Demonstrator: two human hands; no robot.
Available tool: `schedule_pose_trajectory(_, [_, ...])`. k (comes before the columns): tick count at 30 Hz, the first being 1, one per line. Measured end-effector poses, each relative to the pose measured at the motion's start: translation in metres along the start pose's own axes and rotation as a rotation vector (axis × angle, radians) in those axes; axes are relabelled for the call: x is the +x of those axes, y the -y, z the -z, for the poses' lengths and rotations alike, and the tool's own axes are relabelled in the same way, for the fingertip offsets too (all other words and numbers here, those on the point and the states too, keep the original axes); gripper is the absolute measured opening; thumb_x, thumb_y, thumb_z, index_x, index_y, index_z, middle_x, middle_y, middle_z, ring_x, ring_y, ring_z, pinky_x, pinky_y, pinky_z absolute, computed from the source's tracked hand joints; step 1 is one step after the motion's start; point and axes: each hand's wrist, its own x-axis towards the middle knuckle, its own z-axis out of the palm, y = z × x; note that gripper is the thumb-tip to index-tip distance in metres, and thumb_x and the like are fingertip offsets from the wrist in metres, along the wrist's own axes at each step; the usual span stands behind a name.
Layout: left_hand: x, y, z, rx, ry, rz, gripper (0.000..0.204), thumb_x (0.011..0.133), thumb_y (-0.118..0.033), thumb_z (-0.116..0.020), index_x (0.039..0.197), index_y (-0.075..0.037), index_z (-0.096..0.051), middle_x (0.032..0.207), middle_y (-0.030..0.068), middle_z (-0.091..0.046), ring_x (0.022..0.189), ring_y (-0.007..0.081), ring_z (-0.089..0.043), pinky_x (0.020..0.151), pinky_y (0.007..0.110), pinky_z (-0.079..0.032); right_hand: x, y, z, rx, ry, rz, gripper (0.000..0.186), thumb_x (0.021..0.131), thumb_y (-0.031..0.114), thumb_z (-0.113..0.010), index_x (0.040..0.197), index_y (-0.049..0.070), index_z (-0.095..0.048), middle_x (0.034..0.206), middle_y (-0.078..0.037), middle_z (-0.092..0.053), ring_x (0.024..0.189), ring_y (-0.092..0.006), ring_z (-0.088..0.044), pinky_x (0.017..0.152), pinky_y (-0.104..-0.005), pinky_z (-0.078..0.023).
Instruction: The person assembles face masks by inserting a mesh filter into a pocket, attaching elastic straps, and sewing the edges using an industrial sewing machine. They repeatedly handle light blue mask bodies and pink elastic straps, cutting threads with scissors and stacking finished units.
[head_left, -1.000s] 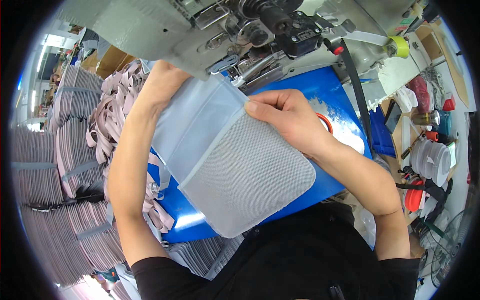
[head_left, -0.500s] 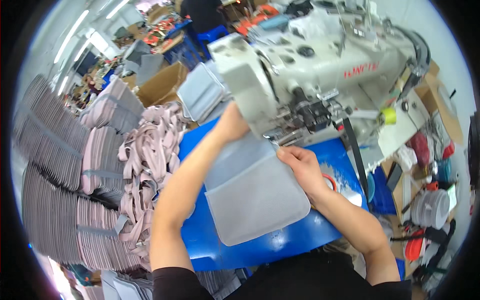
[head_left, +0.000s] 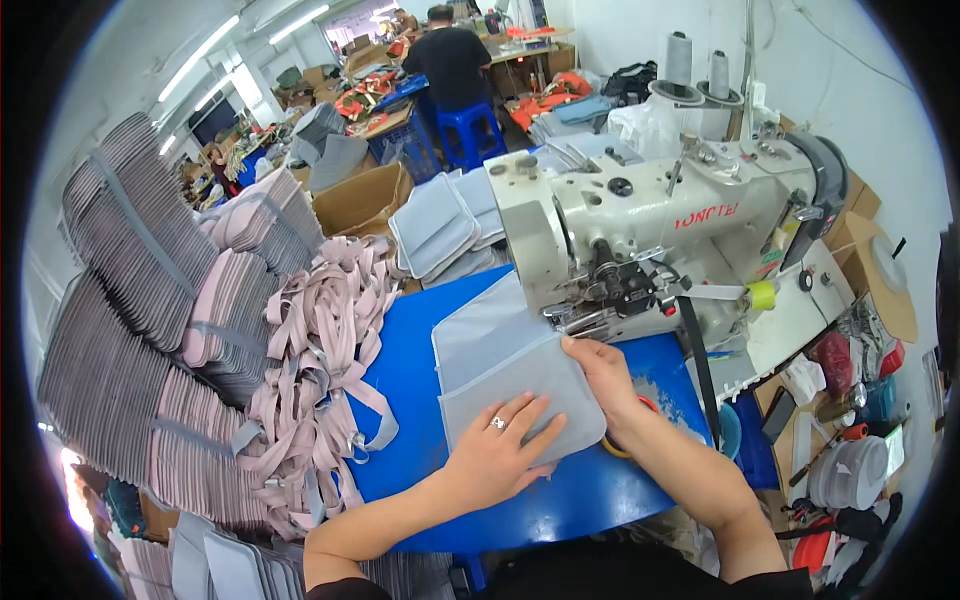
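A grey fabric piece (head_left: 520, 375) with rounded corners and a pocket-like lower panel lies on the blue sewing table (head_left: 415, 320). Its far right edge reaches under the needle area of a white industrial sewing machine (head_left: 640, 205). My left hand (head_left: 505, 440), a ring on one finger, rests flat on the near panel with fingers spread. At the right edge, close to the presser foot, my right hand (head_left: 603, 378) pinches the fabric between thumb and fingers. Partly behind my right forearm are orange-handled scissors (head_left: 614, 450).
Pink straps (head_left: 325, 350) heap at the table's left side, beside tall bundled stacks of grey pieces (head_left: 105, 350). Behind the table sit more grey pieces (head_left: 435, 225) and a cardboard box (head_left: 365, 197). Tools and jars (head_left: 848, 470) crowd the right. A person (head_left: 447, 65) sits far back.
My left hand has come back from beside the machine head to lie on the fabric's near panel. My right hand still grips the right edge. The view has tilted up.
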Motion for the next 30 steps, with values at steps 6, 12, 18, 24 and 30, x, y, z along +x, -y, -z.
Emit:
schedule_pose_trajectory(6, [-0.002, -0.001, -0.002, 0.129, 0.029, -0.011, 0.071, 0.078, -0.017, -0.079, 0.147, -0.011, -0.060, 0.140, 0.0170, -0.059, 0.127, 0.0331, -0.062, 0.095, 0.044, -0.054, 0.017, -0.005, 0.004, 0.085, 0.058, -0.014, 0.028, 0.101, 0.028, -0.073, 0.104, 0.000, -0.074, 0.095, -0.008, -0.077, 0.079, -0.0148, -0.071, 0.072, -0.0309, -0.057])
schedule_pose_trajectory(12, [-0.002, -0.001, -0.009, 0.136, -0.057, -0.017, 0.064, 0.080, -0.014, -0.075, 0.143, -0.010, -0.063, 0.137, 0.0165, -0.061, 0.122, 0.0318, -0.064, 0.091, 0.041, -0.055, 0.015, -0.003, 0.004, 0.037, 0.034, -0.054, 0.030, 0.105, 0.028, -0.067, 0.111, 0.000, -0.073, 0.101, -0.010, -0.078, 0.085, -0.0173, -0.073, 0.077, -0.0328, -0.060])
schedule_pose_trajectory(18, [-0.002, -0.002, -0.010, 0.103, -0.064, -0.024, 0.061, 0.081, -0.016, -0.075, 0.141, -0.009, -0.063, 0.134, 0.0153, -0.062, 0.118, 0.0310, -0.065, 0.089, 0.041, -0.055, 0.010, -0.002, 0.001, 0.095, 0.024, -0.047, 0.031, 0.102, 0.028, -0.073, 0.109, -0.001, -0.073, 0.098, -0.009, -0.077, 0.081, -0.0155, -0.071, 0.074, -0.0307, -0.058])
schedule_pose_trajectory(24, [0.002, 0.004, -0.012, 0.101, -0.097, -0.043, 0.056, 0.082, -0.016, -0.074, 0.137, -0.007, -0.066, 0.132, 0.0141, -0.063, 0.115, 0.0301, -0.066, 0.086, 0.039, -0.056, 0.014, -0.006, 0.005, 0.106, 0.059, -0.037, 0.030, 0.102, 0.029, -0.073, 0.108, -0.001, -0.073, 0.097, -0.008, -0.077, 0.082, -0.0151, -0.071, 0.075, -0.0306, -0.058])
schedule_pose_trajectory(30, [0.001, 0.003, -0.007, 0.109, -0.095, -0.029, 0.057, 0.078, -0.013, -0.073, 0.135, -0.007, -0.068, 0.131, 0.0133, -0.064, 0.112, 0.0297, -0.067, 0.084, 0.039, -0.056, -0.007, 0.004, -0.003, 0.115, 0.057, -0.042, 0.032, 0.105, 0.030, -0.069, 0.111, -0.001, -0.072, 0.102, -0.009, -0.077, 0.086, -0.0156, -0.072, 0.076, -0.0310, -0.058])
